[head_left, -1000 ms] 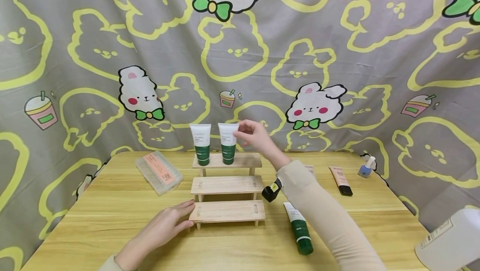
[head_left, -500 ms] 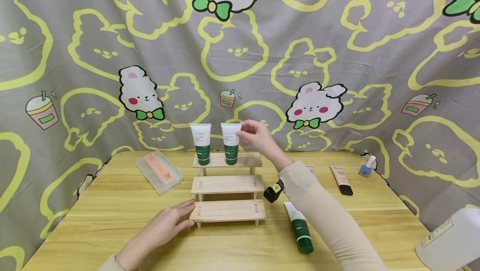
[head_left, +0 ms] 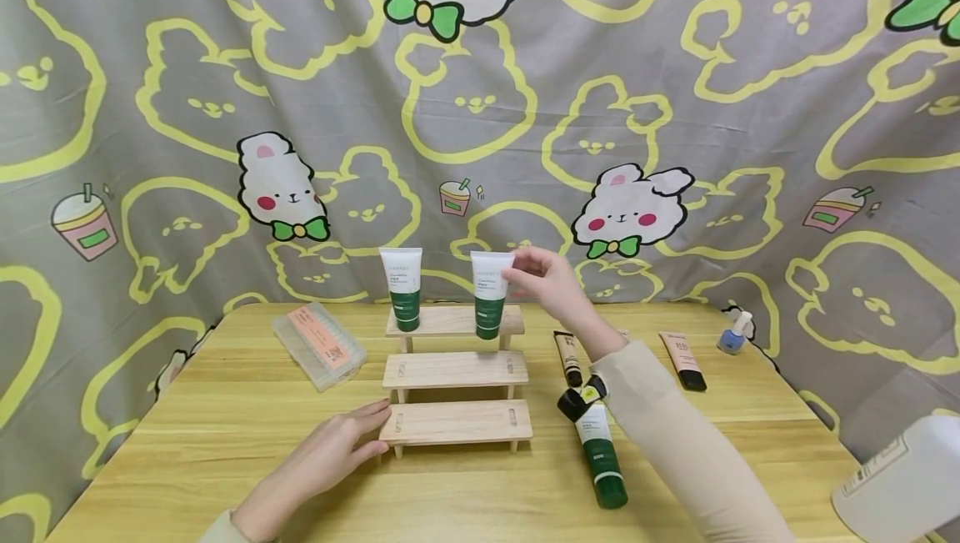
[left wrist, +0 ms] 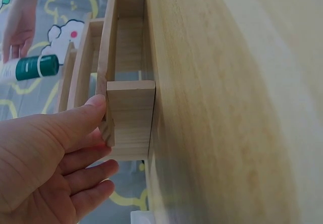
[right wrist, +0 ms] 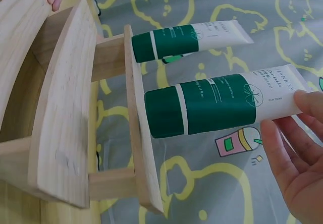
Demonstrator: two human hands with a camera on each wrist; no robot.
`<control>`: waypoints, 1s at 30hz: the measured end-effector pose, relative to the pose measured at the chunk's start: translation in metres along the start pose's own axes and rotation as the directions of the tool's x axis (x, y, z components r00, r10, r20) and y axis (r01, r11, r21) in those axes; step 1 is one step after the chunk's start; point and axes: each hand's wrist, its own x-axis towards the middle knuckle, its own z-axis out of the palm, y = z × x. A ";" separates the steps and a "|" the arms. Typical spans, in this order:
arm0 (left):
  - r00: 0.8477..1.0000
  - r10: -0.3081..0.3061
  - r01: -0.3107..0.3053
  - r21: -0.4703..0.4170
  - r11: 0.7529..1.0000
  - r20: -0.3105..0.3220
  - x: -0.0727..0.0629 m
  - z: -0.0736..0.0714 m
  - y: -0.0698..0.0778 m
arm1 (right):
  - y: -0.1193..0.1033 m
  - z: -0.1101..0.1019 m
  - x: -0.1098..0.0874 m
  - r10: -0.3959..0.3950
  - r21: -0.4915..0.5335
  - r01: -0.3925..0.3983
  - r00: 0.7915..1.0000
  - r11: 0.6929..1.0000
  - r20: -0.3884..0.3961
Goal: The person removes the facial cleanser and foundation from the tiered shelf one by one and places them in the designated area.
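One white-and-green tube [head_left: 604, 464] lies on the desk [head_left: 450, 501], near right, cap toward the near side; its far end is partly behind the black wrist device [head_left: 581, 398]. White container [head_left: 896, 480] at the right edge, tilted, cut off by the view.

Left hand [head_left: 330, 451] grips the near left corner of the three-step wooden stand [head_left: 456, 369], thumb and fingers on the bottom step.

Next back on the right: beige tube [head_left: 569, 358] with black cap, just beside the stand, then pink tube [head_left: 681, 362], cap toward us, both lying flat. Clear case [head_left: 318, 347] with an orange label lies left of the stand.

Top step: standing tube [head_left: 403, 289] upright on its cap at the left. Right hand [head_left: 551, 280] pinches the white crimped end of the held tube [head_left: 491, 297], cap down, at the right half of that step (can't tell if the cap touches wood).

Blue bottle [head_left: 731, 336], white cap, stands far right. Behind everything: grey cartoon cloth [head_left: 472, 109].
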 end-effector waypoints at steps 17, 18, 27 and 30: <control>0.999 0.038 -0.038 0.010 0.999 -0.024 -0.002 0.000 0.000 | 0.013 -0.054 -0.052 0.013 -0.033 -0.015 0.998 0.999 -0.057; 0.999 0.043 -0.042 0.011 0.999 -0.027 -0.002 -0.001 0.001 | 0.015 -0.057 -0.056 0.018 -0.038 -0.021 0.998 0.999 -0.062; 0.998 0.055 -0.054 0.017 0.998 -0.033 -0.002 -0.001 0.001 | 0.038 -0.092 -0.091 0.085 -0.086 -0.096 0.989 0.992 -0.120; 0.998 0.050 -0.050 0.017 0.999 -0.031 -0.002 -0.001 0.001 | 0.046 -0.105 -0.103 0.103 -0.104 -0.118 0.985 0.988 -0.141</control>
